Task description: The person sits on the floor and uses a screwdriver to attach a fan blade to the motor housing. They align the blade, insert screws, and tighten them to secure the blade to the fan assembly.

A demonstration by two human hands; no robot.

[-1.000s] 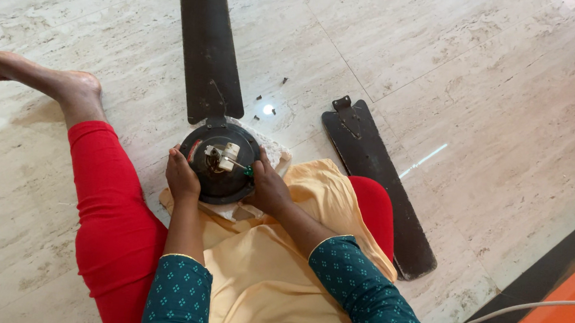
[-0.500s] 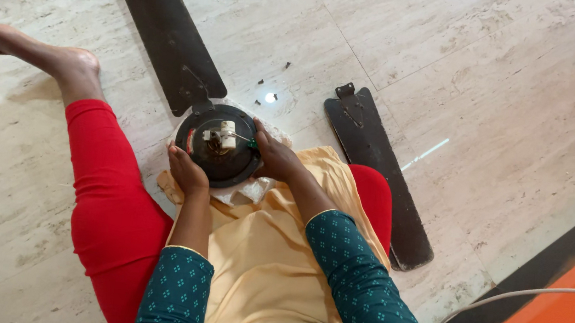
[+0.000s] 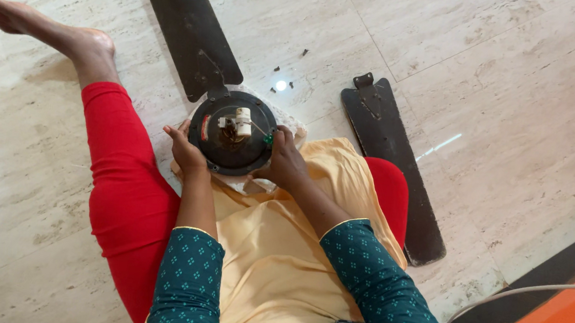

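A round black ceiling fan motor (image 3: 232, 150) sits on a white cloth in front of my lap, with a white capacitor and wiring showing at its centre. One dark blade (image 3: 186, 24) is still attached and stretches up to the left. My left hand (image 3: 185, 149) grips the motor's left rim. My right hand (image 3: 286, 160) rests on the right rim and holds a green-handled screwdriver (image 3: 266, 136) whose thin shaft points toward the centre.
A detached dark fan blade (image 3: 394, 165) lies on the marble floor to the right. Several small screws (image 3: 288, 70) are scattered beyond the motor. My red-trousered legs flank the motor. An orange surface and a white cable (image 3: 537, 291) fill the lower right.
The fan motor with its attached blade turned back and forth between my hands. The hands stayed on the rim.
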